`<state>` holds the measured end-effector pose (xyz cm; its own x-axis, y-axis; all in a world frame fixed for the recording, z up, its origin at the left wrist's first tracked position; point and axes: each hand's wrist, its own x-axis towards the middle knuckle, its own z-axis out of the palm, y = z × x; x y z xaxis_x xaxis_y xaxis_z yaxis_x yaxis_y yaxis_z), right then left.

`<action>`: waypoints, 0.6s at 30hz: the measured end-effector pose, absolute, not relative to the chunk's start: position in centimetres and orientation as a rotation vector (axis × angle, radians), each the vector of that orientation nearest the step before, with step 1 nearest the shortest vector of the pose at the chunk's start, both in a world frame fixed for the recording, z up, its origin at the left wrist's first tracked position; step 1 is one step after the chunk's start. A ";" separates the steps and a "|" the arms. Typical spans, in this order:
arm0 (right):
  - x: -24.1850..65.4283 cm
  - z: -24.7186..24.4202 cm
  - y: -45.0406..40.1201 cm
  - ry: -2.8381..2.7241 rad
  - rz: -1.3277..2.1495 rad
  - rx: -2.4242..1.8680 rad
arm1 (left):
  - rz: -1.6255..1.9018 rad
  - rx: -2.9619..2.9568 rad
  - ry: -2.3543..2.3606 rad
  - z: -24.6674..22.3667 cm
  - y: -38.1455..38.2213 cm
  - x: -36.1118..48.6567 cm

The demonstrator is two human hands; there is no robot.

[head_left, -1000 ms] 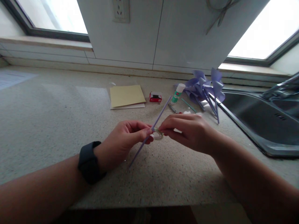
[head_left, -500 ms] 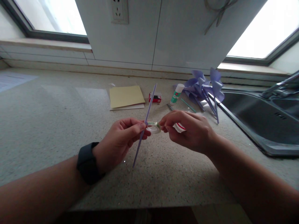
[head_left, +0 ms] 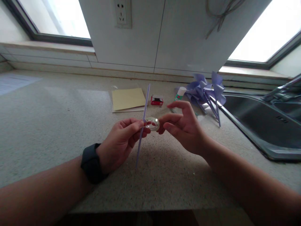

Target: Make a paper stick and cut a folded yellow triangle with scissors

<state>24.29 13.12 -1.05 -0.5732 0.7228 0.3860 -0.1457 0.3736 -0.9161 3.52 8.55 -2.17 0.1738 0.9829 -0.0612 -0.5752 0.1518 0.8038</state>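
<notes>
A thin purple stick (head_left: 145,106) is pinched near its middle between the thumb and fingers of my left hand (head_left: 127,133), tilted slightly to the right at its top. Beside the stick, a clear roll of tape (head_left: 152,124) hangs between my two hands, touching the left fingertips. My right hand (head_left: 185,128) is at the roll's right edge, its lower fingers against it and its index finger raised and apart from the thumb. A dark watch (head_left: 92,163) is on my left wrist.
Yellow paper (head_left: 129,99) lies on white paper behind my hands. A small red box (head_left: 156,100), a glue stick (head_left: 180,93) and several purple pinwheels (head_left: 204,89) stand or lie farther right, near the metal sink (head_left: 265,116). A printed sheet (head_left: 16,82) is at far left.
My right hand has loosened its pinch, with the index finger lifted away. The tape roll has turned to show its open face more. The purple stick has become more upright and shifted slightly left.
</notes>
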 end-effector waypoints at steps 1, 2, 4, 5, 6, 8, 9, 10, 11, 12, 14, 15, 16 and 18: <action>24.3 -1.0 13.2 -1.777 1.341 -0.511 | 1.256 0.731 0.695 -2.1 8.5 3.5; 24.3 -1.0 13.2 -1.770 1.368 -0.522 | 1.253 0.729 0.696 -2.1 8.5 3.5; 24.3 -1.1 13.4 -1.816 1.412 -0.563 | 1.248 0.727 0.691 -2.0 8.5 3.5; 24.2 -1.1 13.4 -1.861 1.425 -0.591 | 1.245 0.727 0.684 -2.0 8.4 3.5; 24.2 -1.1 13.5 -1.911 1.433 -0.619 | 1.243 0.729 0.675 -2.0 8.4 3.5; 24.1 -1.0 13.5 -1.987 1.438 -0.652 | 1.241 0.735 0.657 -1.9 8.3 3.6; 24.0 -1.0 13.5 -2.005 1.430 -0.648 | 1.237 0.739 0.654 -1.9 8.3 3.6; 24.0 -0.9 13.5 -2.011 1.410 -0.632 | 1.235 0.740 0.652 -1.9 8.3 3.6; 23.9 -0.8 13.5 -2.010 1.378 -0.611 | 1.231 0.740 0.652 -1.9 8.3 3.6; 23.9 -0.7 13.6 -2.009 1.339 -0.590 | 1.227 0.738 0.652 -1.9 8.3 3.6; 23.8 -0.5 13.6 -2.020 1.266 -0.561 | 1.219 0.740 0.655 -1.9 8.4 3.7; 23.9 -0.4 13.6 -2.022 1.251 -0.551 | 1.212 0.740 0.661 -1.9 8.4 3.7; 23.9 -0.4 13.6 -2.021 1.252 -0.542 | 1.208 0.739 0.670 -1.8 8.4 3.7; 24.1 -0.2 13.5 -1.999 1.262 -0.524 | 1.204 0.730 0.690 -1.8 8.3 3.8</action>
